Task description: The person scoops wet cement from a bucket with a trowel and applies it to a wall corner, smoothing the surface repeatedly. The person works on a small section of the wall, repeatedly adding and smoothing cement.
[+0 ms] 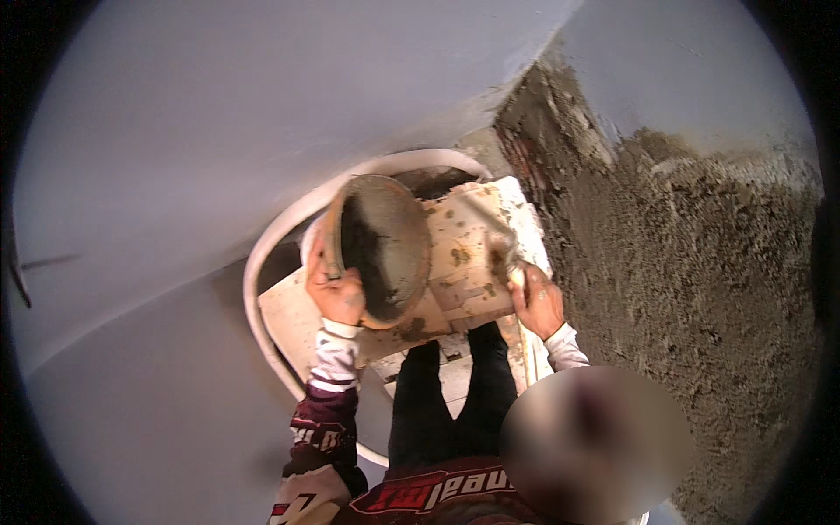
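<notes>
Gripping the left rim of a dirty round bowl (409, 249) with my left hand (337, 296), I hold it tilted by the stained pale boards (477, 296). My right hand (538, 302) is closed around a tool (500, 252) too blurred to identify, near the rough, grey-brown wall (700, 262) on my right.

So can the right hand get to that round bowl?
Probably yes: the left hand holds the round bowl with its opening uncovered, and nothing seems to stand between it and the right hand, though that hand holds a blurred tool.
</notes>
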A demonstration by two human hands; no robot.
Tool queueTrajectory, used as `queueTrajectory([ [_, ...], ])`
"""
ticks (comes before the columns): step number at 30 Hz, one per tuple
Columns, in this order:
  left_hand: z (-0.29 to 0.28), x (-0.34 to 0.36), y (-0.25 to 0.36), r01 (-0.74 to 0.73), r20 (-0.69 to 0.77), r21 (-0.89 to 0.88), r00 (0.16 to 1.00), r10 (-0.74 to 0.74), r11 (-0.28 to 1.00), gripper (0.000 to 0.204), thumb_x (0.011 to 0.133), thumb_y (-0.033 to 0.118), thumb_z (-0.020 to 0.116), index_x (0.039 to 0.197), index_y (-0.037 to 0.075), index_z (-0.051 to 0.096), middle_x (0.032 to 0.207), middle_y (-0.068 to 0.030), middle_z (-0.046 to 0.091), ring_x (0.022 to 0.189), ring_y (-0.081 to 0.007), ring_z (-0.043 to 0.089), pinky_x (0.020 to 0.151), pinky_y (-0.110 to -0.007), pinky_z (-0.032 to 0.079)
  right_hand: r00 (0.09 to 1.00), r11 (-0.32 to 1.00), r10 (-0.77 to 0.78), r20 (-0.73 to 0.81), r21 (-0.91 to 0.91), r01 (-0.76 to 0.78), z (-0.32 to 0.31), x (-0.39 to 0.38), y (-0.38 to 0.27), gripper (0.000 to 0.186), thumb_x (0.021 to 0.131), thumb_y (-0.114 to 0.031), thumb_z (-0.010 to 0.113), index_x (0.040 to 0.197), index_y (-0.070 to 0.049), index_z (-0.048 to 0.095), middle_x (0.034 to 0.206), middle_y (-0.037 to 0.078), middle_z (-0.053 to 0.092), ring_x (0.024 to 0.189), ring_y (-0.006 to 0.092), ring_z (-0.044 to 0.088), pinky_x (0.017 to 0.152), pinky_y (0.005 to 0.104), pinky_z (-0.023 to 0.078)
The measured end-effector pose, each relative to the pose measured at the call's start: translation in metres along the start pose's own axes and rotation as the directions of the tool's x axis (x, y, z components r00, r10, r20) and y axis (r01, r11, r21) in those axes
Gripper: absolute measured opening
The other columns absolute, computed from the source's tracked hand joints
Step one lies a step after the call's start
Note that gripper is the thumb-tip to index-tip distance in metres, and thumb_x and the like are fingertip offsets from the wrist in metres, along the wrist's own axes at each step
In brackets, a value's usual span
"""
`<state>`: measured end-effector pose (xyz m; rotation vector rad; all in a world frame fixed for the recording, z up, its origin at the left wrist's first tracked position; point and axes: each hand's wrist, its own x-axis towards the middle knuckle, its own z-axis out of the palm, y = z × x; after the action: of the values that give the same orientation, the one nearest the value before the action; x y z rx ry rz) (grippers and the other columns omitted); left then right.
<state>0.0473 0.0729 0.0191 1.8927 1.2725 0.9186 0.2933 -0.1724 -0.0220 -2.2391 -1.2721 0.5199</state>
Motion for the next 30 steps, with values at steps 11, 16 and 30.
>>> queueTrajectory([
  [11, -0.025, -0.018, 0.000, 0.049, 0.121, -0.135, 0.992, -0.032, 0.990, 0.040, 0.061, -0.007, 0.048, 0.095, -0.008, 0.069, 0.136, -0.0198, 0.056, 0.137, -0.0354, 0.042, 0.114, -0.043, 0.027, 0.820, 0.902, -0.306, 0.484, -0.127, 0.412, 0.121, 0.056, -0.117, 0.034, 0.088, -0.026, 0.057, 0.106, 0.002, 0.064, 0.082, 0.016, 0.067, 0.075, 0.0340, 0.067, 0.065, 0.0456, 0.053],
  [16, -0.038, -0.028, -0.013, -0.008, 0.140, -0.162, 0.990, 0.031, 0.987, 0.035, 0.064, -0.005, 0.047, 0.092, -0.008, 0.068, 0.135, -0.0209, 0.056, 0.138, -0.0367, 0.041, 0.114, -0.044, 0.027, 0.635, 0.901, -0.433, 0.639, 0.305, 0.307, 0.118, 0.047, -0.109, 0.029, 0.090, -0.030, 0.053, 0.097, -0.006, 0.068, 0.085, 0.020, 0.067, 0.080, 0.0411, 0.065, 0.075, 0.0500, 0.053],
  [30, -0.054, -0.022, -0.023, 0.011, 0.128, -0.208, 0.992, 0.016, 0.978, 0.043, 0.063, -0.009, 0.046, 0.099, -0.008, 0.068, 0.134, -0.0194, 0.057, 0.137, -0.0361, 0.042, 0.113, -0.042, 0.029, 0.917, 0.795, -0.015, 0.399, -0.551, 0.253, 0.033, 0.045, -0.125, 0.031, 0.089, -0.019, 0.053, 0.118, -0.006, 0.057, 0.110, 0.016, 0.057, 0.092, 0.0301, 0.063, 0.075, 0.0464, 0.052],
])
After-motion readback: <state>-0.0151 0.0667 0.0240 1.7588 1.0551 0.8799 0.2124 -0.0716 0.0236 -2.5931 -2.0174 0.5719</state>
